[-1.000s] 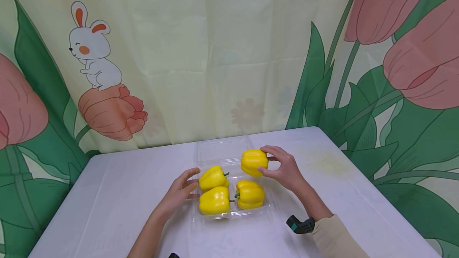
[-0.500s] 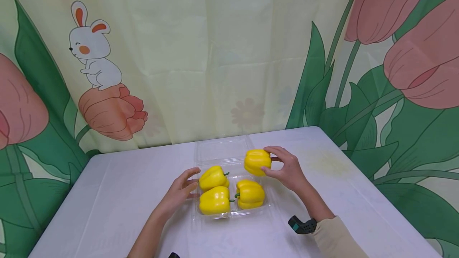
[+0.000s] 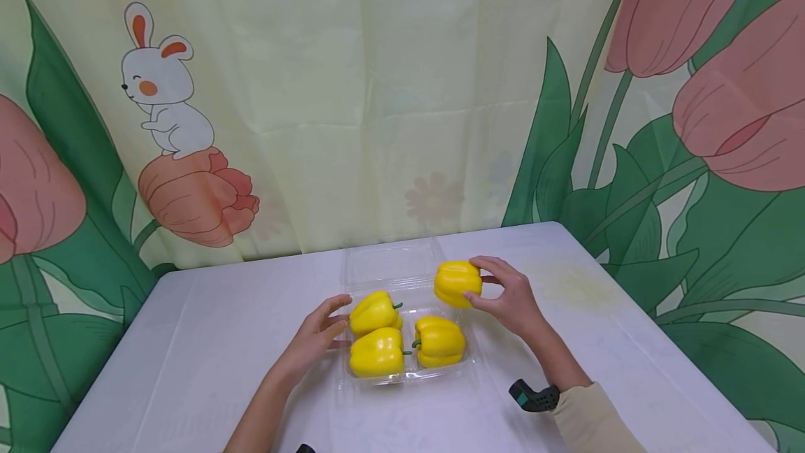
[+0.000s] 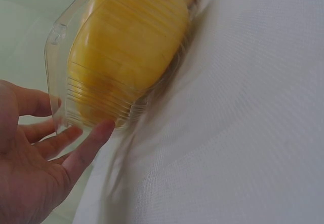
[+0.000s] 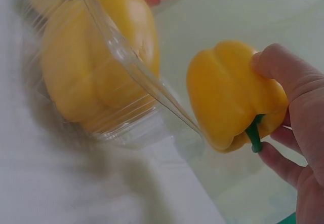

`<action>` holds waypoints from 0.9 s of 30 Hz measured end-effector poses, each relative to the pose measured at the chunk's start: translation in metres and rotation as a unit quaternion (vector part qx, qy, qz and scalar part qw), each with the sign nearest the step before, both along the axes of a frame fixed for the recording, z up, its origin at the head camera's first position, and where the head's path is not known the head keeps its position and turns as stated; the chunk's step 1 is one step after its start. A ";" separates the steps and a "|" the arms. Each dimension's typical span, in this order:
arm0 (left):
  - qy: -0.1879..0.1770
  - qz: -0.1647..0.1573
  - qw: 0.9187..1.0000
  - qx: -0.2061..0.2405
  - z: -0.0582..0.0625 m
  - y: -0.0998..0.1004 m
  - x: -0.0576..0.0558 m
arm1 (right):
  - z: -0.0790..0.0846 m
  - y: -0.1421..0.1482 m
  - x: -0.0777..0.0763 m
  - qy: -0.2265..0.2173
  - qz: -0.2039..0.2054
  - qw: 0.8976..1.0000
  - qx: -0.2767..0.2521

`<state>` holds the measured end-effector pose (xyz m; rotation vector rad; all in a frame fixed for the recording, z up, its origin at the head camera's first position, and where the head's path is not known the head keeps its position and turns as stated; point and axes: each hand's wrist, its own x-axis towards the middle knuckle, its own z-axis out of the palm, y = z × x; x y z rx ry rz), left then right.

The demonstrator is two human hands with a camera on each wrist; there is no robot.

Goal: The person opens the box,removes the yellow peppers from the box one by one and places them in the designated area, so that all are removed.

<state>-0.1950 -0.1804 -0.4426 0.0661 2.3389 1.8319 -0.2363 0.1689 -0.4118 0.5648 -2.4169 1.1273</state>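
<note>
My right hand (image 3: 506, 296) grips a yellow bell pepper (image 3: 457, 284) between thumb and fingers, above the back right of a clear plastic clamshell box (image 3: 411, 375). In the right wrist view the held pepper (image 5: 235, 95) has its green stem turned toward the palm. Three more yellow peppers lie in the box: one at back left (image 3: 374, 313), one at front left (image 3: 377, 353) and one at front right (image 3: 439, 342). My left hand (image 3: 313, 334) rests at the box's left side, fingers spread and touching its wall; in the left wrist view the fingertips (image 4: 104, 127) meet the ribbed plastic.
The box's clear lid (image 3: 390, 263) lies folded back toward the rear edge of the white table (image 3: 220, 355). Behind the table hangs a curtain (image 3: 314, 103) printed with a rabbit and tulips. A black wrist device (image 3: 533, 397) is on the right forearm.
My right hand has moved slightly to the right with the pepper, away from the box's middle. The left hand and the peppers in the box have stayed put.
</note>
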 end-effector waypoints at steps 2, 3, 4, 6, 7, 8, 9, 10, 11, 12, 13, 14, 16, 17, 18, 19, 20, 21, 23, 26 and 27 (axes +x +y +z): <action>0.000 -0.001 1.000 -0.001 0.001 0.000 0.000 | -0.001 0.001 0.000 0.002 -0.001 1.000 0.000; 0.000 -0.001 1.000 -0.001 0.001 0.000 0.001 | -0.001 0.001 -0.001 0.002 -0.001 1.000 -0.001; 0.000 0.000 1.000 -0.002 0.001 0.000 0.001 | -0.001 0.001 -0.001 0.003 -0.001 1.000 -0.002; -0.001 0.000 1.000 -0.002 0.001 0.001 0.001 | -0.002 0.002 -0.001 0.005 -0.002 1.000 -0.001; -0.001 0.000 1.000 -0.002 0.001 0.001 0.001 | -0.002 0.002 -0.001 0.005 -0.003 1.000 -0.001; -0.001 0.000 1.000 -0.002 0.001 0.001 0.000 | -0.002 0.002 -0.001 0.005 -0.003 1.000 -0.002; -0.002 0.001 1.000 -0.002 0.001 0.001 0.000 | -0.002 0.003 -0.001 0.005 -0.003 1.000 -0.002; -0.002 0.001 1.000 -0.001 0.001 0.001 0.000 | -0.002 0.003 -0.001 0.005 -0.003 1.000 -0.002; -0.002 0.000 1.000 -0.001 0.001 0.001 0.000 | -0.002 0.004 -0.001 0.005 -0.004 1.000 -0.001; -0.002 0.001 1.000 -0.001 0.001 0.001 0.000 | -0.002 0.004 -0.001 0.006 -0.005 1.000 -0.002; -0.002 0.001 1.000 -0.001 0.001 0.001 0.000 | -0.002 0.004 -0.001 0.006 -0.005 1.000 -0.002; -0.002 0.001 1.000 -0.002 0.001 0.001 0.001 | -0.002 0.005 -0.001 0.006 -0.005 1.000 -0.001; -0.002 0.002 1.000 -0.003 0.001 0.001 0.001 | -0.001 0.006 -0.001 0.008 -0.006 1.000 -0.001; -0.002 0.002 1.000 -0.003 0.001 0.000 0.000 | -0.001 0.006 -0.001 0.008 -0.006 1.000 0.000; -0.002 0.002 1.000 -0.002 0.000 0.000 0.000 | -0.001 0.007 -0.001 0.008 -0.006 1.000 -0.002; -0.001 0.001 1.000 -0.002 0.000 0.000 0.000 | -0.001 0.008 -0.002 0.007 -0.006 1.000 -0.002; -0.001 0.001 1.000 -0.001 0.000 0.000 0.000 | -0.001 0.008 -0.002 0.007 -0.006 1.000 -0.004; -0.001 0.000 1.000 0.000 0.000 0.000 0.000 | -0.001 0.009 -0.002 0.005 -0.005 1.000 -0.005; 0.000 0.000 1.000 0.001 0.000 0.000 -0.001 | -0.001 0.010 -0.003 0.002 -0.005 1.000 -0.007; 0.000 0.000 1.000 0.001 0.000 0.000 -0.001 | -0.001 0.012 -0.003 -0.002 -0.008 1.000 -0.005; 0.000 -0.001 1.000 0.001 0.000 0.000 -0.001 | -0.001 0.012 -0.002 -0.003 -0.010 1.000 -0.004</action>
